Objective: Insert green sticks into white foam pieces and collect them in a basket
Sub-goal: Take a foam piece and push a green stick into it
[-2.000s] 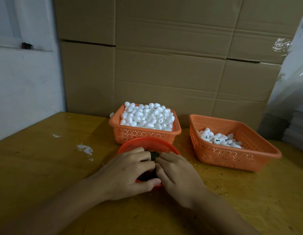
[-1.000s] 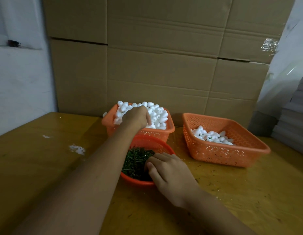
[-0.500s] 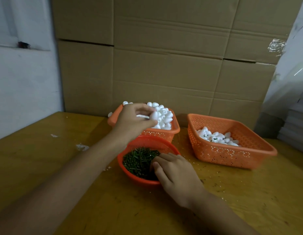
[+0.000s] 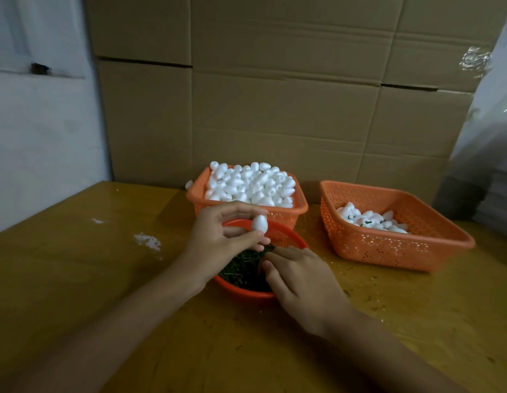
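My left hand pinches one white egg-shaped foam piece above the round red bowl of green sticks. My right hand lies on the bowl's right rim with its fingertips down among the sticks; whether they hold a stick is hidden. Behind the bowl an orange basket is heaped with white foam pieces. To the right a second orange basket holds several foam pieces with green sticks in them.
The wooden table carries white crumbs at the left and green bits near the right basket. A wall of cardboard boxes stands close behind the baskets. A stack wrapped in plastic rises at the far right.
My left hand has come back from the full foam basket with one foam piece and now holds it over the stick bowl. My right hand has stayed in the bowl.
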A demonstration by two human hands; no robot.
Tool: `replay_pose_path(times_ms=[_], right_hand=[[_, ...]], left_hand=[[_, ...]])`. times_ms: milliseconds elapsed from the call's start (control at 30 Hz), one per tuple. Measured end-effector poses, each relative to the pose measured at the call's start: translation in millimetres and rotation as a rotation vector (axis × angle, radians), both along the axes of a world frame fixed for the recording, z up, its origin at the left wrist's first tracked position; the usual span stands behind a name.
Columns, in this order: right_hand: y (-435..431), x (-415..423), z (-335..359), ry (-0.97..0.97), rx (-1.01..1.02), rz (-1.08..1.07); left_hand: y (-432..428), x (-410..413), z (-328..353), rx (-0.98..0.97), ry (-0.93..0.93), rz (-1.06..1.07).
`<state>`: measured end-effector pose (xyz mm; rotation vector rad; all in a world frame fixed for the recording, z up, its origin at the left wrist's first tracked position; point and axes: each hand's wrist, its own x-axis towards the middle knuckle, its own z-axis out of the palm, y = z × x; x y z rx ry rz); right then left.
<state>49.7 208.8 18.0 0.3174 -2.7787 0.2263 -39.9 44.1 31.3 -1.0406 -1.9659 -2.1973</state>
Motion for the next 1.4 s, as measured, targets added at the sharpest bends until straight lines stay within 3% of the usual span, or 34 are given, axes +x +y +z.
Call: replay_pose_path(times_ms=[533,1400], right_hand=[[-2.1,-0.2,-0.6,-0.006,0.008,0.002],[-2.6,-1.0,0.6,0.004,-0.006,0.004]], left_hand=[[-1.6,0.1,-4.1,0.081,-0.019,-0.054],[-5.3,-1.1,0.0,0.043,0.014,-0.063]])
